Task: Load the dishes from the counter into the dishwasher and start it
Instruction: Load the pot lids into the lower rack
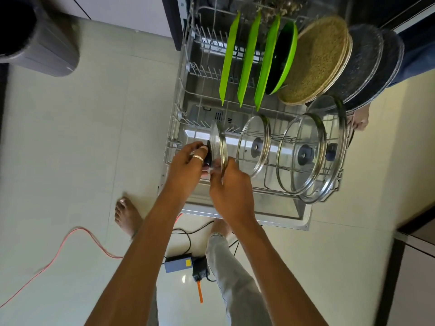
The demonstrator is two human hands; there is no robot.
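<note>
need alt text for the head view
Both hands, left and right, stand a small glass pot lid in the pulled-out wire dishwasher rack, beside three more glass lids and upright green plates.

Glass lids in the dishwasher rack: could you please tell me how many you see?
4. One lid is held by both hands at the rack's left; a second stands beside it; a third and fourth overlap at the right. Others could be hidden behind them.

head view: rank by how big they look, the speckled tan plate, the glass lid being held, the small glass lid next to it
1. speckled tan plate
2. and 3. small glass lid and held glass lid: unsure, the held one is edge-on.
</note>
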